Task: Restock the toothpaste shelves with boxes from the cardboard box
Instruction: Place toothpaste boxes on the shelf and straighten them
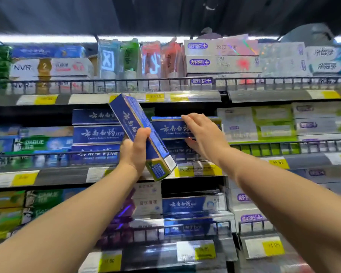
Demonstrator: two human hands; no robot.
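Left of centre in the frame, a stack of three dark blue cardboard toothpaste boxes [96,133] sits on the black wire-railed middle shelf [264,144]. Just right of it, the left hand [134,152] grips a tilted blue toothpaste box [130,118] around its middle, the box's upper end leaning left above the hand. Further right, the right hand [203,134] pinches a level blue toothpaste box [169,128] at shelf height. Its fingers lie on top and its thumb beneath, and the box juts left of the hand.
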